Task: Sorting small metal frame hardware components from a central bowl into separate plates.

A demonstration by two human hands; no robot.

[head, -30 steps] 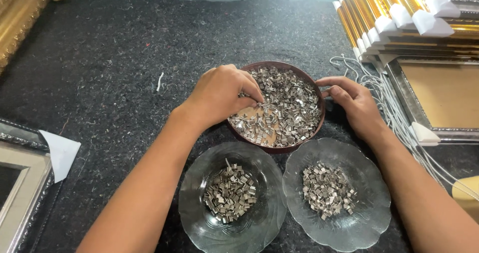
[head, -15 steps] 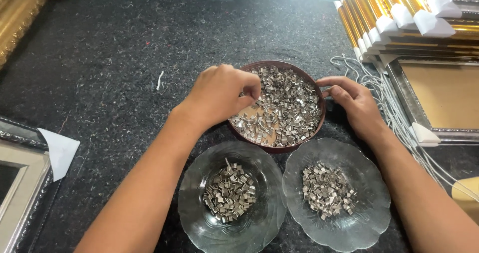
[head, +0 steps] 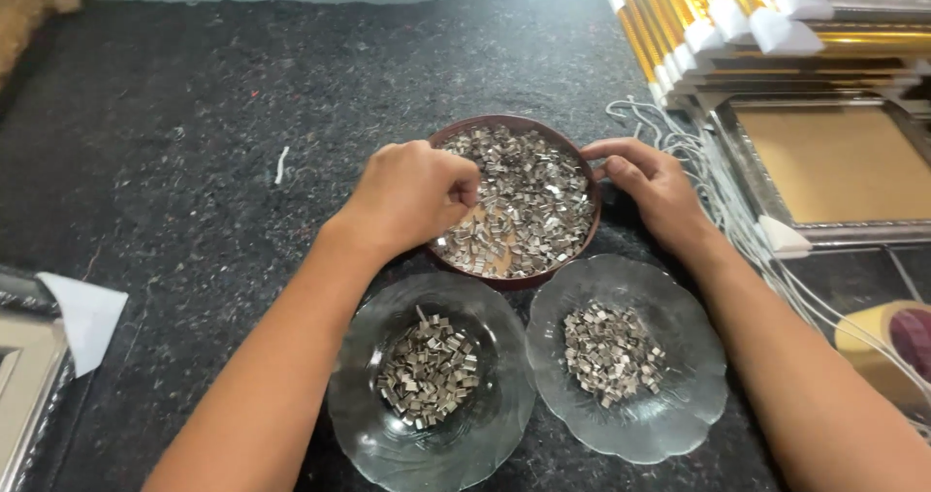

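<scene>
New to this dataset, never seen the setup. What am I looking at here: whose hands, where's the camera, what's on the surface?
No machine here: a person works with two bare hands, filmed by a camera worn on their head, looking down. The surface is a dark felt-covered table. In the middle stands a brown bowl full of small metal clips. The left hand reaches into it, fingers curled among the clips; whether it has pinched any is hidden. The right hand rests on the bowl's rim. Nearer the person sit two glass dishes, each with a smaller clip pile. Gold picture frames are stacked at the right.
</scene>
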